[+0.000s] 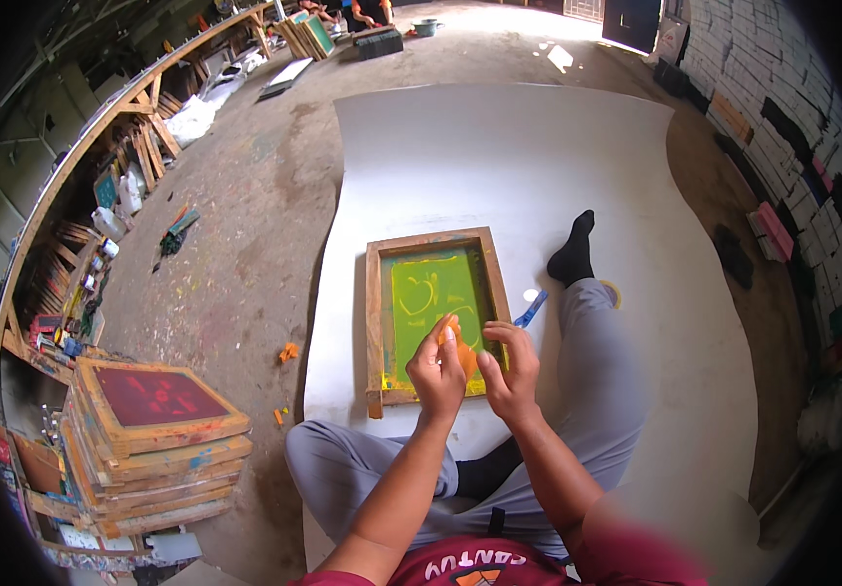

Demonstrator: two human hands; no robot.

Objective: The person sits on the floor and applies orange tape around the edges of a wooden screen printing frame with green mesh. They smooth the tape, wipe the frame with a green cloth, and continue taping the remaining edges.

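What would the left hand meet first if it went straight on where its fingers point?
Probably the green screen, next in line ahead of the left hand. Its height above the screen is unclear, so it might pass over toward the far wooden bar.

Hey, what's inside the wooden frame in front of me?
Inside the wooden frame is a green panel with yellow lines and smears. Near its bottom, your left hand and the orange piece it holds cover part of the panel, so I can't tell what's there.
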